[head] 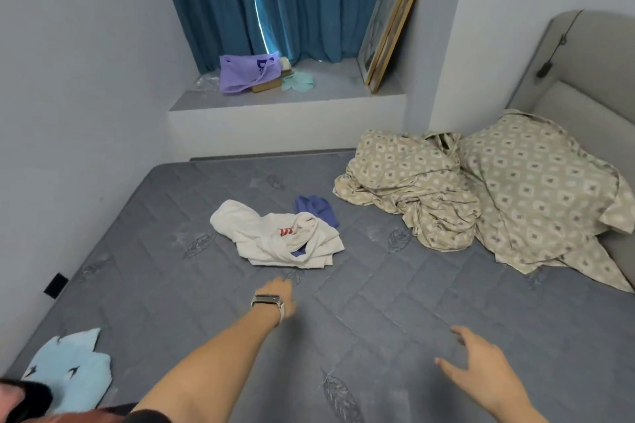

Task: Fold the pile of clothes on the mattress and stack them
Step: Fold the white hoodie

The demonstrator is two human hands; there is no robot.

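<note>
Two garments make up the small pile near the middle of the frame, lying on the grey quilted mattress (378, 319) that fills the lower half of the view. To the right of centre, a patterned beige duvet (412, 196) is heaped against a matching pillow (536, 182). The crumpled white shirt (275, 240), with a red striped mark on it, lies over a blue garment (318, 209) that peeks out at its upper right edge. At the lower left of the frame sits a light blue cloth (68, 371), well apart from the pile.

The left hand (280, 295), a watch on its wrist, reaches toward the white shirt with fingers extended, near its lower edge but not touching it. The right hand (481, 364), at the lower right, hovers over the mattress with fingers spread, holding nothing.

The shirt looks light, soft and limp, so it will likely sag and bunch when lifted. Pinching it at the shoulders or the hem corners would probably let it hang flat and shake out before folding.
</note>
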